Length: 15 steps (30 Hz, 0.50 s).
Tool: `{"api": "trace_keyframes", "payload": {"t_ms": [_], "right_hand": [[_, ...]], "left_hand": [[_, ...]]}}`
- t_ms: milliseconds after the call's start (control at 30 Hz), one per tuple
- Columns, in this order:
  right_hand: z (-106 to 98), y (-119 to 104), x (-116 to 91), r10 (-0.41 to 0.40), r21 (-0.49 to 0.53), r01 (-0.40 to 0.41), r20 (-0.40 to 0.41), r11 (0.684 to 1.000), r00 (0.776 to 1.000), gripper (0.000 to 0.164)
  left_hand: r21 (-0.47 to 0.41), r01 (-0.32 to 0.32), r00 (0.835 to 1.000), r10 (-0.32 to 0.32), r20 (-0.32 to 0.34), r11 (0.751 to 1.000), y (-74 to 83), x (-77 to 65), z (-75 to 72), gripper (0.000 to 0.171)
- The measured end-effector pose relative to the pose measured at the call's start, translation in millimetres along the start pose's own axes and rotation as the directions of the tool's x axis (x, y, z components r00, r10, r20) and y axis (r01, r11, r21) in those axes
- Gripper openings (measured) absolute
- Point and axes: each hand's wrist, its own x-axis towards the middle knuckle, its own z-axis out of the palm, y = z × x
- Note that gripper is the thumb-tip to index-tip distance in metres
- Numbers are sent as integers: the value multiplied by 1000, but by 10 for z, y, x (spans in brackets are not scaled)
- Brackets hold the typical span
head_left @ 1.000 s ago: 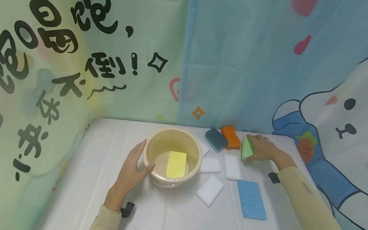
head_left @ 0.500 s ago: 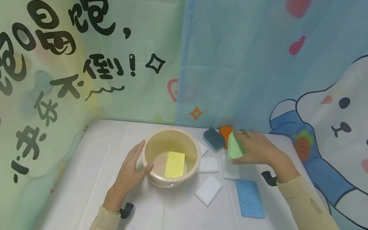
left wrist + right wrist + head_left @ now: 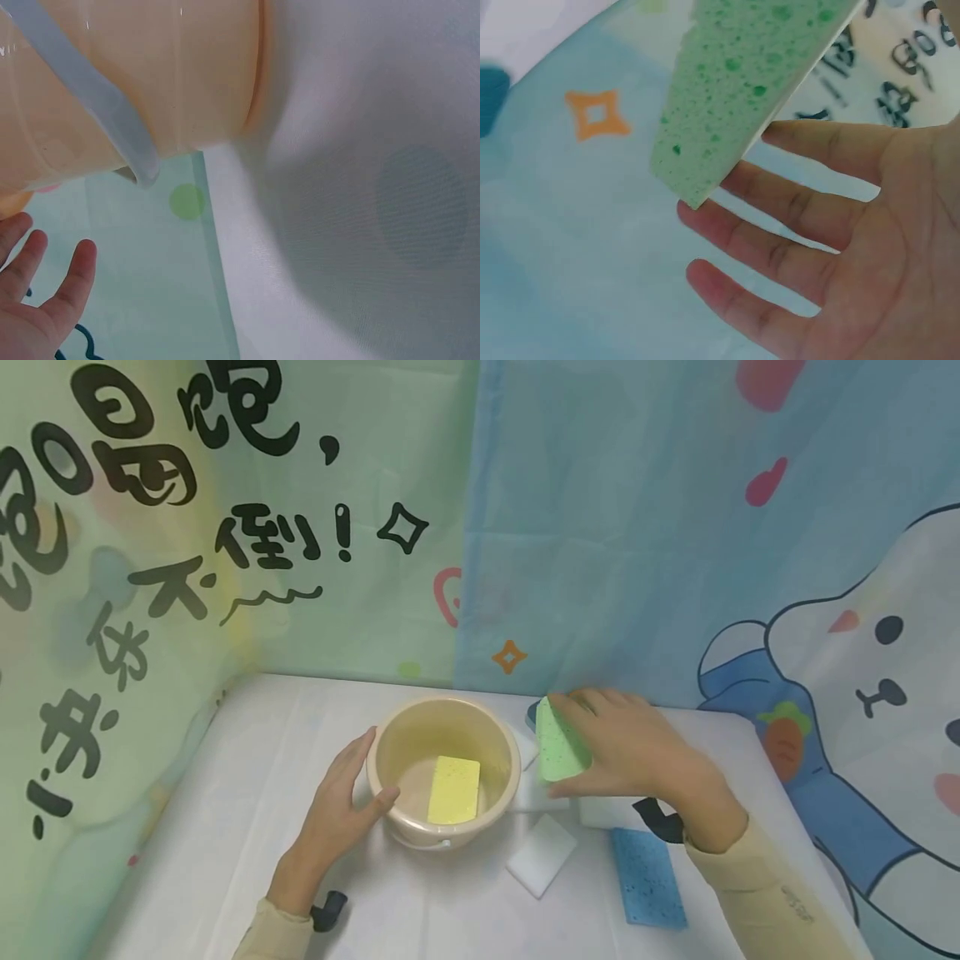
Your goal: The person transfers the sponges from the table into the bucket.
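Observation:
My right hand (image 3: pixel 626 743) pinches a pale green sponge (image 3: pixel 558 743) by its edges, held up to the right of the bucket. In the right wrist view, fingertips lie along one side of this porous sponge (image 3: pixel 742 82); the thumb is hidden there. A cream bucket (image 3: pixel 390 818) stands upright with a yellow sponge (image 3: pixel 454 789) lying inside it. Beside the bucket's left side, my left hand (image 3: pixel 337 814) rests with straight, spread fingers at the wall and the thumb at the rim. The left wrist view shows the bucket's outer wall (image 3: pixel 187 75) and its white handle (image 3: pixel 112 109).
Right of the bucket lie several white sponges, among them a tilted one (image 3: pixel 542 856) at the front. A blue sponge (image 3: pixel 648 877) lies nearer the front right. One dark blue-grey sponge (image 3: pixel 532 715) shows partly behind the green one. Printed cloth (image 3: pixel 600 527) hangs behind the white table (image 3: pixel 300 710).
My right hand has lifted the green sponge from the back right and carried it left toward the bucket, now covering the orange sponge. My left hand stays at the bucket.

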Motion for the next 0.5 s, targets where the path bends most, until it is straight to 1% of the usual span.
{"api": "trace_keyframes", "payload": {"t_ms": [167,233,300,367,500], "right_hand": [[-14,-259,162,-91,-63,88,-53,994,994,113],[-7,-363,229,-116,-82,111,-63,990,991,112],[4,-460,294,-125,-90,120,-59,989,990,111],[20,-549,356,-121,-88,116,-47,989,992,110],[70,-713,484,-111,-115,107,-32,988,993,109]], "left_hand": [[-8,7,1000,-7,-1,1000,-6,1,-7,82],[-5,5,1000,-5,-1,1000,-11,3,-5,82],[-1,6,1000,-6,-1,1000,-12,3,-1,82],[2,3,1000,-3,-1,1000,-15,7,5,82],[2,-8,1000,8,-13,1000,-17,13,13,81]]}}
